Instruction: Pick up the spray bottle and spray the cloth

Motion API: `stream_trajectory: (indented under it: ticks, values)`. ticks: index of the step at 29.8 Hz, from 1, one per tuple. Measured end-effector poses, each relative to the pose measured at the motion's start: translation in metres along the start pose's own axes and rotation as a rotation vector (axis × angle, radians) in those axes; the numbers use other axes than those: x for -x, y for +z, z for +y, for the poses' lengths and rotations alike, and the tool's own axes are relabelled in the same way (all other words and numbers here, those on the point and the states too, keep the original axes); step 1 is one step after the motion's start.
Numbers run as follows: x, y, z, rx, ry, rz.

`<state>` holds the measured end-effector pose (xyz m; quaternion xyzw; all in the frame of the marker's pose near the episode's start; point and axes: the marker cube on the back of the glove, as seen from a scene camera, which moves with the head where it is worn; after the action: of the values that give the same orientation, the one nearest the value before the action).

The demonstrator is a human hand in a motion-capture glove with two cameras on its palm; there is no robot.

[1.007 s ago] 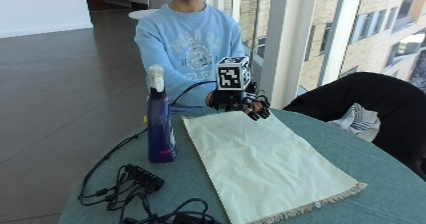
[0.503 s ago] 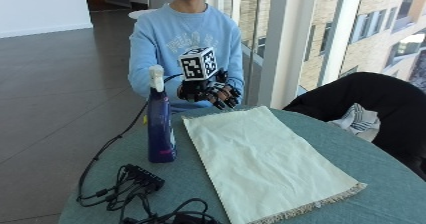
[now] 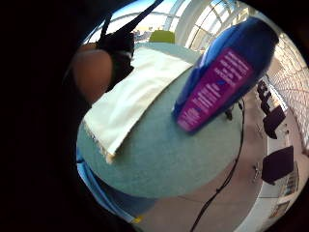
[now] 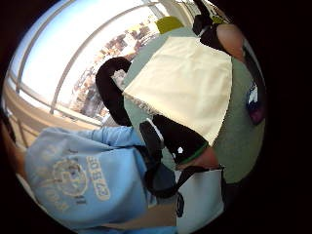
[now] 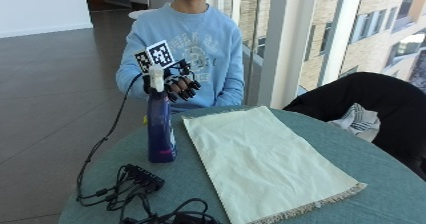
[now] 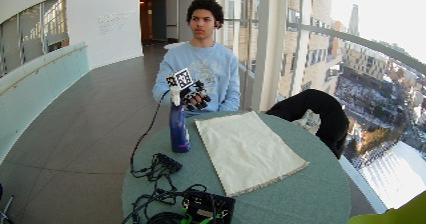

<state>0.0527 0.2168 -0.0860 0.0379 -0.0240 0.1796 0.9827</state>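
Note:
A blue spray bottle [image 5: 160,129] with a white trigger head stands upright on the round teal table [image 5: 373,184], left of a pale yellow cloth [image 5: 263,159] lying flat. My gloved right hand [image 5: 178,84] hovers just behind the bottle's head, fingers loosely curled and holding nothing. The bottle's purple label [image 3: 215,87] looms large in the little finger side palm view, with the cloth [image 3: 130,99] beyond it. In the thumb side palm view the cloth [image 4: 183,83] lies spread on the table. The wide view shows the bottle [image 6: 178,126] and hand [image 6: 193,92] close together.
A tangle of black cables [image 5: 130,186] and a black box [image 6: 206,206] lie at the table's near left. A chair draped with a dark jacket [image 5: 363,101] stands at the right. Windows run behind the table.
My hand has travelled left and upward from above the cloth's far edge to a spot just behind the bottle's head. Bottle and cloth have stayed put.

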Motion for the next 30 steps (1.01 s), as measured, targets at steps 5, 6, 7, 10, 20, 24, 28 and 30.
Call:
stream_trajectory:
  ticks: [5, 6, 7, 10, 20, 24, 28, 30]
  values:
    - [-0.027, -0.018, 0.027, -0.082, 0.122, -0.087]
    - [-0.031, -0.020, 0.030, -0.098, 0.153, -0.109]
    - [-0.035, -0.022, 0.033, -0.114, 0.186, -0.129]
    - [-0.046, -0.028, 0.041, -0.165, 0.288, -0.200]
    - [-0.105, -0.029, 0.030, -0.365, 0.559, -0.503]
    - [-0.128, -0.018, 0.017, -0.377, 0.643, -0.564]
    - [-0.147, -0.003, 0.001, -0.353, 0.684, -0.669]
    - [-0.155, 0.005, -0.005, -0.352, 0.687, -0.701]
